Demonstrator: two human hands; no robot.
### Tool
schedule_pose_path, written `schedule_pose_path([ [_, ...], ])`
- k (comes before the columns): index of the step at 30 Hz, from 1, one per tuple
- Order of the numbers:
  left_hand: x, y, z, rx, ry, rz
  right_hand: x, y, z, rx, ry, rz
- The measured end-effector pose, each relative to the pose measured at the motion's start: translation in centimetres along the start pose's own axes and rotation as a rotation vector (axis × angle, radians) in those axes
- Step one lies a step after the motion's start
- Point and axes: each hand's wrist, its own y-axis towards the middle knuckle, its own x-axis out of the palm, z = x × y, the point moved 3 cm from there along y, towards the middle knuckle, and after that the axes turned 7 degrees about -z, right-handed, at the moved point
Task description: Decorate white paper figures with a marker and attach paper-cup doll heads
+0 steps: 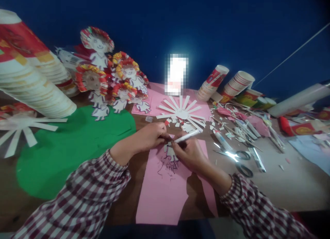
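My right hand (192, 153) is closed round a white marker pen (189, 134), its tip angled down to the left. The tip is close to the fingers of my left hand (152, 137), which are pinched at the top edge of a small white paper cutout (171, 154). My fingers partly hide the cutout. Below both hands lies a pink paper sheet (161, 197) with several dark pen strokes on it and a ragged gap cut into its lower right.
Scissors (233, 157) and a glue tube (222, 140) lie right among paper scraps (230, 131). White paper strips fan out as a starburst (182, 114) ahead. Left are green paper (64, 156), paper dolls (99, 48) and stacked paper cups (33, 81); another cup stack (213, 82) stands back right.
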Motion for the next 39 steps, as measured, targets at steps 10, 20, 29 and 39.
schedule_pose_path([
  [10,-0.11,0.01,0.11,-0.025,-0.001,-0.002,-0.09,-0.04,-0.05,0.014,0.065,0.006],
  [20,-0.22,-0.07,0.21,-0.028,-0.020,-0.006,-0.07,-0.03,-0.10,0.011,-0.005,-0.001],
  [29,-0.14,0.03,0.13,-0.057,-0.025,-0.030,-0.08,-0.06,-0.10,0.016,0.013,-0.008],
  [39,-0.06,-0.08,-0.02,-0.018,-0.024,-0.015,-0.05,-0.09,0.25,0.008,0.010,-0.021],
])
